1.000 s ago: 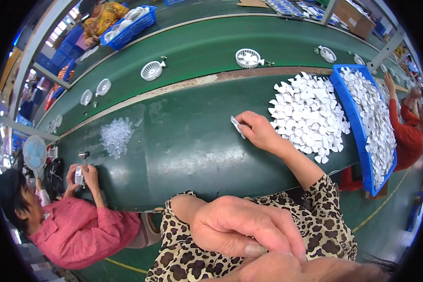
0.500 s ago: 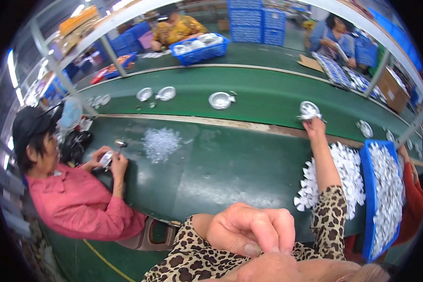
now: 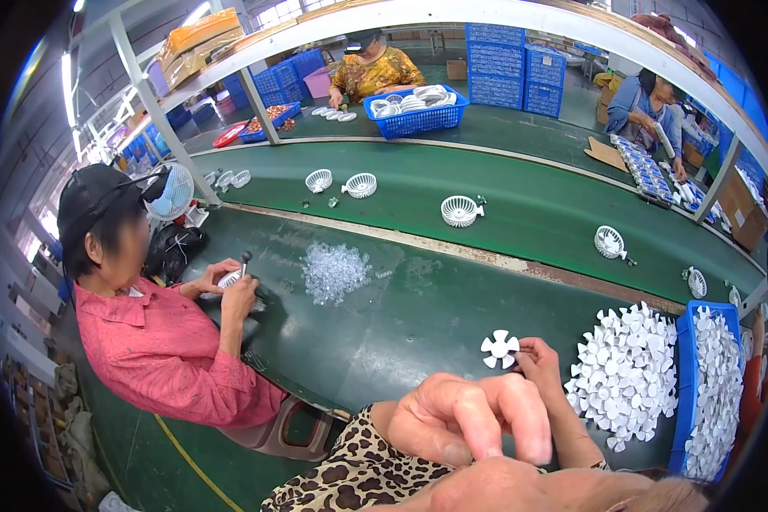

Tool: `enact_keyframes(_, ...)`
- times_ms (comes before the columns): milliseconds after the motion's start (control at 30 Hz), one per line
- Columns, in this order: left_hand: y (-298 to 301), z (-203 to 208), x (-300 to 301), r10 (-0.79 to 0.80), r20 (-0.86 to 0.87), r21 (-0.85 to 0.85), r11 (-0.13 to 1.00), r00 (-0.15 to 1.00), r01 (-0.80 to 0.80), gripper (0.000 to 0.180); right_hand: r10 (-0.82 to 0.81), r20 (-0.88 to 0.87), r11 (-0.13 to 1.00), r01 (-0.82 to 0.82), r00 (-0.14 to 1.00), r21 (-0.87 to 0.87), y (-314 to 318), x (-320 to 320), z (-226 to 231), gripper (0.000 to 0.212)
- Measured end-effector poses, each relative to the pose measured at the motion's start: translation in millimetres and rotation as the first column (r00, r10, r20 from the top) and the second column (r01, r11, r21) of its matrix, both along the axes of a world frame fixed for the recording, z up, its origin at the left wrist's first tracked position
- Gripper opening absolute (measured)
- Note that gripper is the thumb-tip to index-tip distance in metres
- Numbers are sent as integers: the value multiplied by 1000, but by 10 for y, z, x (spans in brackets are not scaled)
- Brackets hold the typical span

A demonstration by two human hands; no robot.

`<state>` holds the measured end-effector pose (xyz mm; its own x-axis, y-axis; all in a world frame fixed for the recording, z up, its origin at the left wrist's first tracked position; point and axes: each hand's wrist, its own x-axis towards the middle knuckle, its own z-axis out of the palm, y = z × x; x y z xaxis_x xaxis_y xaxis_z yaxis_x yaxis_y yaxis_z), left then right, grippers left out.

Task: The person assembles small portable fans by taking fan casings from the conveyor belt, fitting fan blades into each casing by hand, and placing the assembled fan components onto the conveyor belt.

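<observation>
My left hand [image 3: 478, 418] is large and close at the lower middle, its fingers curled in a pinch; whatever may be between the fingertips is hidden. Over the green table, my right hand [image 3: 539, 365] has its thumb and fingertips at the edge of a white fan blade [image 3: 499, 349] with several rounded vanes. To the right of that hand spreads a heap of similar white fan blades [image 3: 627, 371]. Beyond, on the green conveyor belt, sits a round white fan housing [image 3: 609, 242] with a small part attached by it.
A blue crate [image 3: 685, 388] full of blades stands at the right. More fan housings [image 3: 462, 211] lie along the belt. Small clear pieces [image 3: 334, 271] are piled mid-table. At left, a co-worker in a pink shirt [image 3: 171, 350] handles a housing and tool. A metal post [image 3: 166, 111] rises there.
My right hand has let go of the fan housing on the belt and come back to a fan blade near the heap. My left hand keeps its pinch. The view has shifted.
</observation>
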<state>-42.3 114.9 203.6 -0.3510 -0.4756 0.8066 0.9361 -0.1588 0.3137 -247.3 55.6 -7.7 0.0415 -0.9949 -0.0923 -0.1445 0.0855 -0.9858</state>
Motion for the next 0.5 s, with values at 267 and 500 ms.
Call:
enact_keyframes(267, -41, -15, -53, 49, 80, -77, 996, 996, -43, 10, -97, -647, 753, -370, 756, -545, 143, 235, 187, 41)
enact_keyframes(500, -773, -343, -444, 641, 667, -369, 728, 381, -578, 15, -110, -633, 724, -375, 766, -579, 44, 299, -177, 20)
